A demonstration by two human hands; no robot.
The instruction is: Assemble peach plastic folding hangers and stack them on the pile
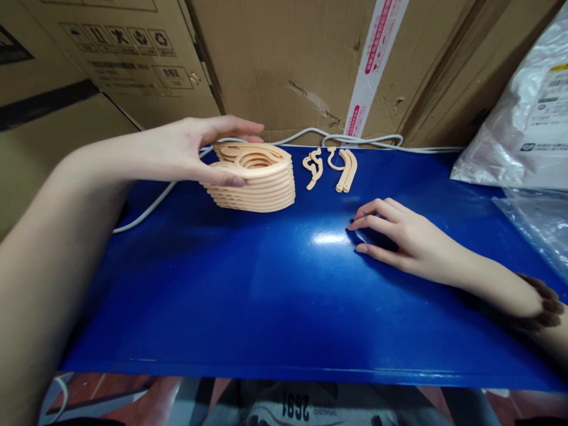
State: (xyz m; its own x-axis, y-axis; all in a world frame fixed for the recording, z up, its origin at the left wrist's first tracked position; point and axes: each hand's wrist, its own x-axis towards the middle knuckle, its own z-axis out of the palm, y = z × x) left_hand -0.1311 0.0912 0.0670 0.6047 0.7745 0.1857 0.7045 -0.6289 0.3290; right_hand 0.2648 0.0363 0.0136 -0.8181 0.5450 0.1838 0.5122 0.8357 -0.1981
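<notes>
A neat stack of peach plastic folding hangers (266, 198) sits near the back of the blue table. My left hand (208, 148) reaches over its upper left end. The thumb lies against the near side of the top layers, while the fingers stretch apart above the far side. Right of the stack lie loose hanger parts of the same colour: a jointed piece (314, 168), a curved hook (333, 160) and a pair of curved arms (347, 170). My right hand (390, 234) rests low over the table, fingers curved and apart, nothing in them.
Large cardboard boxes (284, 65) stand behind the blue table (248, 307). A white cable (368, 141) runs along the back edge and down the left side. On the right are a white plastic-wrapped package (519, 124) and clear plastic film (539, 222).
</notes>
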